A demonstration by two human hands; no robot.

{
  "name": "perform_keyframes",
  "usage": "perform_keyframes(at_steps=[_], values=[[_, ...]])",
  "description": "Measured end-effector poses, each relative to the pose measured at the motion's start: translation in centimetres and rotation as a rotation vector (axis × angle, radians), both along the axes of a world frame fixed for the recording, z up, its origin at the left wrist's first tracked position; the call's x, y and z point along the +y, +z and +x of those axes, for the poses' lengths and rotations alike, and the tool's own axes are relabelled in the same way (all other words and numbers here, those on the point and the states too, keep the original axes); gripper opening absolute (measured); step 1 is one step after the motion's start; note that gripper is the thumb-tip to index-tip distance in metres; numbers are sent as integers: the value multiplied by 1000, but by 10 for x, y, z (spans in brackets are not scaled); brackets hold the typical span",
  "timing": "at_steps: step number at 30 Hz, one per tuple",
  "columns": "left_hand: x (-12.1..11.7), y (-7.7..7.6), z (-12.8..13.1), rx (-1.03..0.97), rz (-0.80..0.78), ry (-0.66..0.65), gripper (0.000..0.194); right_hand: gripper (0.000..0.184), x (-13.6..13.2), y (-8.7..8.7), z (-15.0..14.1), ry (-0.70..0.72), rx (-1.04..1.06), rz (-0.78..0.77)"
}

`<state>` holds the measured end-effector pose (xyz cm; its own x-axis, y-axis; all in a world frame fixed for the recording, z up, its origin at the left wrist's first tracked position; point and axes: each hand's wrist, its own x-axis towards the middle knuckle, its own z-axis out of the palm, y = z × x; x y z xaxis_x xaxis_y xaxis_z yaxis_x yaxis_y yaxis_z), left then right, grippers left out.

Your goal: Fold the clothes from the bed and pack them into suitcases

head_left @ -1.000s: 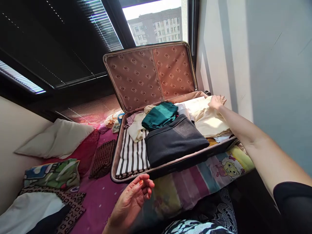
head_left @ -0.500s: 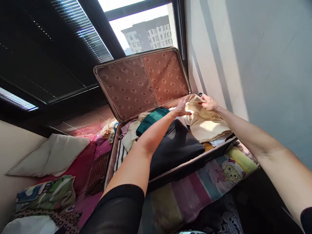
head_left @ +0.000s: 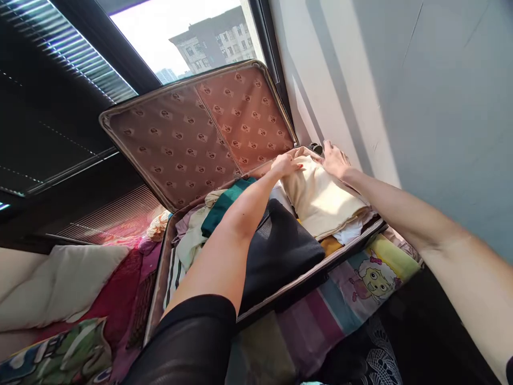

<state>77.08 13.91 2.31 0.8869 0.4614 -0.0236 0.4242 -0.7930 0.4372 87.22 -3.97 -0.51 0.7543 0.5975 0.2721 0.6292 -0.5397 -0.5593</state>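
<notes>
An open suitcase (head_left: 276, 310) packed with clothes lies before me. In its right half sits a folded cream garment (head_left: 324, 200), lit by sun. My left hand (head_left: 286, 164) is at the garment's far left corner, fingers curled onto the cloth. At the far right rim, my right hand (head_left: 335, 159) lies beside the garment's edge with its fingers stretched out, their tips partly hidden. A black folded garment (head_left: 282, 251) rests nearer to me, partly behind my left forearm. Farther left are a dark green garment (head_left: 224, 206) and a striped one (head_left: 173, 272).
The raised suitcase lid (head_left: 200, 133), lined in patterned brown-pink, leans near the window. A pale wall (head_left: 385, 107) stands close on the right. Beneath the suitcase is a colourful cloth (head_left: 308, 326) with a cartoon sheep. A pale pillow (head_left: 60, 283) lies at left.
The cream garment now lies flatter in the suitcase. My right hand has let go of its raised edge and shifted to the rim. The view has turned, so the suitcase appears farther left.
</notes>
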Motion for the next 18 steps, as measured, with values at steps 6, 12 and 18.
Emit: perform_keyframes(at_steps=[6, 12, 18], values=[[-21, -8, 11, -51, 183, -100, 46, 53, -59, -20, -51, 506, -347, -347], [-19, -18, -6, 34, 283, -130, 72, 49, -98, -26, -81, 658, -226, -663], [-27, -66, -5, 412, 170, -204, 94, 81, -97, -46, -81, 616, 51, -616]])
